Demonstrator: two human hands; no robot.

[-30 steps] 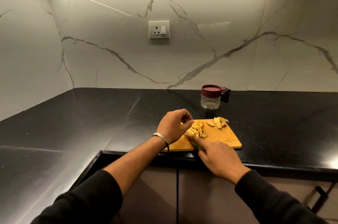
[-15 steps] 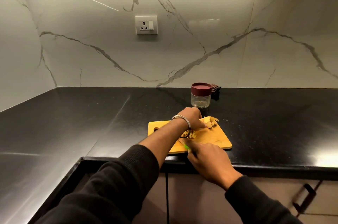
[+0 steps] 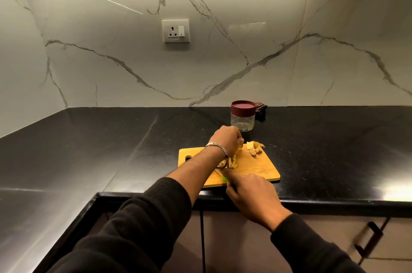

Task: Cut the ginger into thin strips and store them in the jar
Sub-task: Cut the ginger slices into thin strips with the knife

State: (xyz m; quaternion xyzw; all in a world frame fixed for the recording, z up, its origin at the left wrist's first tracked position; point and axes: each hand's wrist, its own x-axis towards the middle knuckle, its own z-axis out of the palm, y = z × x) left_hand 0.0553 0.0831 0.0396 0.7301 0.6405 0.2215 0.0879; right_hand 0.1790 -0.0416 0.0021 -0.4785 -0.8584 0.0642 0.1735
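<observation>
A wooden cutting board (image 3: 256, 167) lies near the black counter's front edge. Cut ginger strips (image 3: 231, 162) are piled at its middle, partly behind my left wrist. Ginger slices (image 3: 254, 149) sit at the board's far right corner. My left hand (image 3: 227, 140) reaches across the board to the far edge, fingers curled beside those slices; whether it grips a piece is hidden. My right hand (image 3: 249, 193) is closed on a knife with a green handle (image 3: 225, 178) at the board's near edge. A clear jar with a maroon lid (image 3: 243, 117) stands closed behind the board.
A dark small object (image 3: 260, 110) rests against the marble wall behind the jar. A wall socket (image 3: 176, 31) is above the counter. Cabinet doors with a dark handle (image 3: 367, 239) are below the counter edge.
My left hand moved from the strip pile forward to the far slices of ginger. The right hand stayed at the near edge with the knife. The camera view shifted slightly.
</observation>
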